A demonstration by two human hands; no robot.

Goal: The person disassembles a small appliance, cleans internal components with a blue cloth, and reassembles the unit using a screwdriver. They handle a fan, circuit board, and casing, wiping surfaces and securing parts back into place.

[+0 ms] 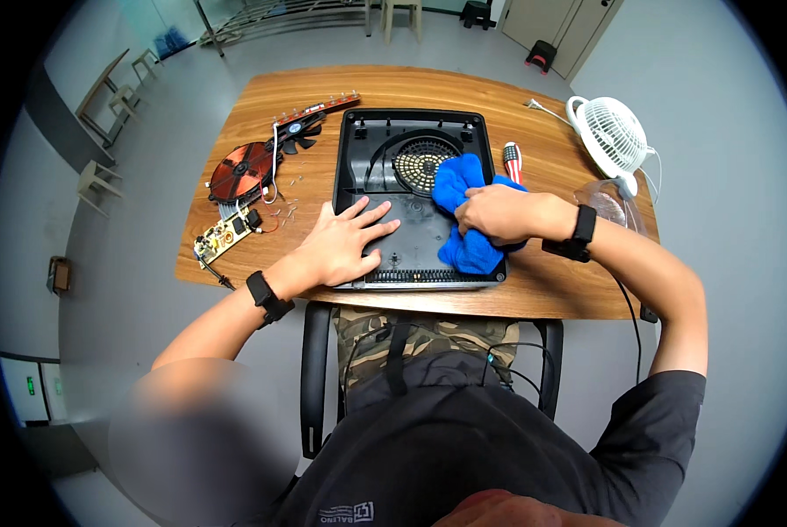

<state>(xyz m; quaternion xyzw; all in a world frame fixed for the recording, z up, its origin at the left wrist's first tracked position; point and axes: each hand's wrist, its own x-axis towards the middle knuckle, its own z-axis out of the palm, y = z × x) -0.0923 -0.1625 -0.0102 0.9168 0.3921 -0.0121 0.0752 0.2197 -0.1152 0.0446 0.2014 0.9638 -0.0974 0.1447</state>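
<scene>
A black plastic housing [393, 237] with a round vent grille [413, 162] lies on the wooden table [569, 281]. My left hand [349, 241] rests on the housing's lower left part with its fingers spread and flat, holding nothing. My right hand [499, 213] grips a bunched bright blue cloth [468, 250] over the housing's right side, partly covering the grille's edge. A striped-handle tool [513, 162], probably a screwdriver, lies just right of the housing's upper right.
At the left are a copper coil disc [235, 171], a black fan [299, 132], a red strip board [332, 103], a circuit board [222, 237] and several screws. At the right are a white fan [610, 136], a clear plastic item [608, 200] and cables. Stools and a door stand beyond.
</scene>
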